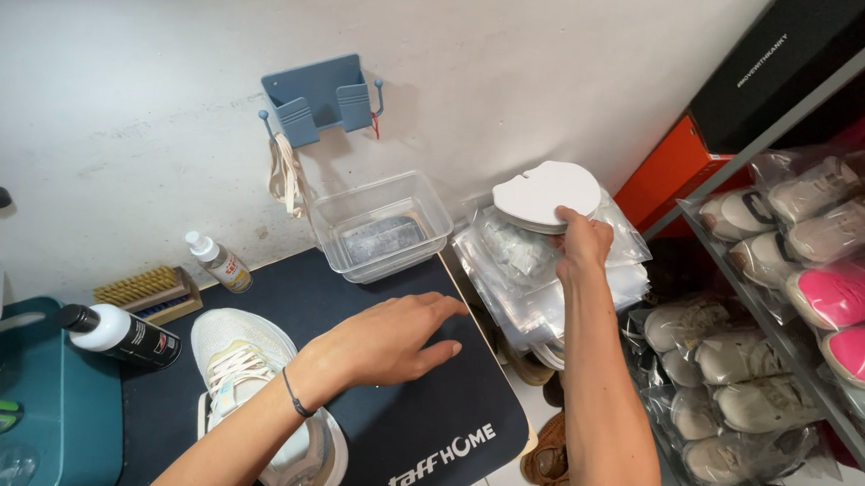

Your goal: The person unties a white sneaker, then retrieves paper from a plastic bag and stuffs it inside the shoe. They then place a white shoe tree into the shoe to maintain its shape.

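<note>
Nearest the camera, under the left forearm, a pale sneaker (264, 383) with white laces lies on the dark mat (442, 414) that covers the small table. The left hand (391, 341) hovers flat over the mat, palm down, its fingers (438, 308) loosely spread and holding nothing; I cannot tell whether they touch the mat. Ahead of those fingertips the mat runs bare up to its far edge, and to their right it stays bare as far as the table's right edge, beyond which the floor drops away with brown sandals (549, 460) below.

Left of the left hand, past the sneaker, a black bottle (122, 334) lies on its side near the mat's left edge, beside a teal box (33, 399). Farther off sit a wooden brush (149, 291) and a small spray bottle (216, 260).

Just beyond the left fingertips, at the mat's far edge, stands a clear plastic tub (379, 225) against the wall.

The right hand (583, 237) is raised off the table's right edge, fingers pinching the near rim of a stack of white shaped inserts (545, 195), thumb side hidden. Directly below that hand is a heap of clear plastic bags (520, 278). To the right of its fingers, a metal rack (795, 375) of bagged shoes stands near, leaving a narrow gap for the arm.

Farthest, on the wall above the tub, hangs a blue holder (316, 101).
</note>
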